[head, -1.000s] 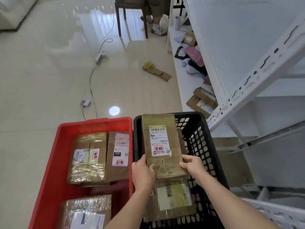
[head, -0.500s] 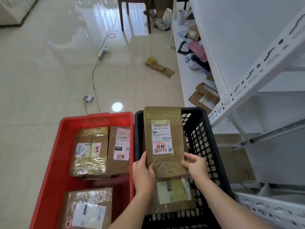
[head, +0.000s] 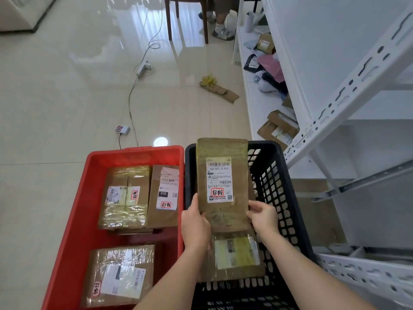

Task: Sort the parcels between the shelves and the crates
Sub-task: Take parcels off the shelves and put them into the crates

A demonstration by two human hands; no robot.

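Note:
A long brown taped parcel (head: 221, 173) with a white shipping label is held upright over the black crate (head: 283, 198). My left hand (head: 194, 222) grips its lower left edge and my right hand (head: 263, 218) grips its lower right edge. Below it in the black crate lies another taped parcel (head: 237, 253) with a yellowish label. The red crate (head: 93, 198) on the left holds three brown parcels: two side by side at the back (head: 125, 195) (head: 164, 195) and one in front (head: 118, 276).
White metal shelving (head: 348, 90) rises on the right, its low shelf holding several parcels and bags (head: 277, 128). A cable with a power strip (head: 142, 68), a small charger (head: 122, 129) and flattened cardboard (head: 220, 89) lie on the tiled floor. A chair and a person's feet (head: 220, 30) are at the back.
Both hands have lifted the long parcel a little higher and more upright over the black crate. The camera has shifted slightly, so the crates sit lower in view.

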